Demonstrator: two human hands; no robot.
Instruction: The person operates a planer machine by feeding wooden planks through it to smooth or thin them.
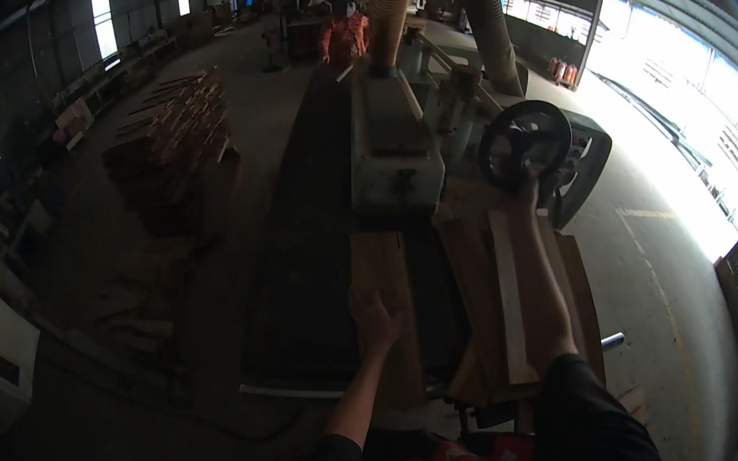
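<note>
My left hand [374, 318] rests on the left edge of a wooden board [397, 365], which lies lengthwise on the machine's dark bed [300, 267]. The board's far end meets the front of the grey machine housing [395, 158]. My right arm reaches forward over several planks, and my right hand [524, 176] is at the lower part of a black handwheel [526, 139]. Its fingers are too dark and small to make out. The left hand's fingers are partly in shadow, and their grip is unclear.
Planks [508, 296] lie right of the bed. Two ribbed ducts [397, 6] rise above the machine. A person in red [347, 38] stands beyond its far end. Stacked wood [177, 130] sits on the floor at left. A metal bar [288, 393] crosses the bed's near edge.
</note>
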